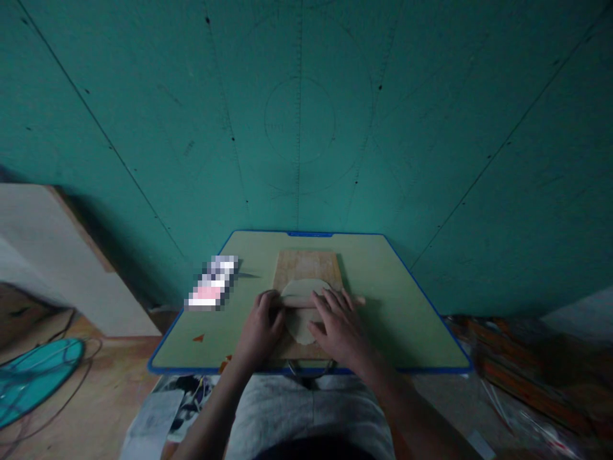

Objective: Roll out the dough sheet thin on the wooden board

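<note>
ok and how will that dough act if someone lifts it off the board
The dough would probably be floppy, since it looks like a thin, rounded sheet. It may cling a little to the wooden board, as it lies flat on it. Lifted by one edge, something that thin might stretch or tear.

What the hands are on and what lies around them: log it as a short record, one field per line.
Rolling pin: crosswise over the dough, right tip past the board
Left hand: at the pin's left end
Right hand: fingers spread over the pin
Dough: flat, roundish, on the wooden board
Table: pale green top, blue rim
Table's left side: pixelated object, unidentifiable
Background: green wall
</note>
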Motion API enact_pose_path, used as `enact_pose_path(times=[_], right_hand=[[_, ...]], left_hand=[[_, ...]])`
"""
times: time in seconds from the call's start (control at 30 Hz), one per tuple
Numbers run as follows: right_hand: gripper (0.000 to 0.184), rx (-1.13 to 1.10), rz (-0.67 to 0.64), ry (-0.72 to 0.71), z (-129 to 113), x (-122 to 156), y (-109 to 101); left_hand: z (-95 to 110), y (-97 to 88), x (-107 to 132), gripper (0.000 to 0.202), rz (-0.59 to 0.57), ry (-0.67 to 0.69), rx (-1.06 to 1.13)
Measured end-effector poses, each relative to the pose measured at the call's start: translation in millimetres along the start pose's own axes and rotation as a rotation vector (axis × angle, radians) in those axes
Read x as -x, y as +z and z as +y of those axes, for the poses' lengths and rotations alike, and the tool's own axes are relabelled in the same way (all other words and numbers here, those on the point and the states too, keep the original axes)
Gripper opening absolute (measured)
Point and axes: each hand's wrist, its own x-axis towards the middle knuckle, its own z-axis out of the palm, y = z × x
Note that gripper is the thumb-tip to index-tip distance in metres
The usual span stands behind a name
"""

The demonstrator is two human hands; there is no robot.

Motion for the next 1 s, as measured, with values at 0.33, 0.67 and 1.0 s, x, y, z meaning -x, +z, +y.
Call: enact_pose_path(times=[0.33,0.67,1.0], right_hand=[[0.058,0.084,-0.208,0.028,19,-49,3],[0.054,0.116,-0.269,0.12,29,-94,8],[0.039,0.076,-0.139,0.056,22,-52,13]], left_hand=[[-12,6.1,2,0.058,0.02,-0.002,-0.011],[-4,1.0,1,0.039,-0.037,-0.003,-0.03],[6,1.3,2,0.027,-0.003,0.04,-0.055]])
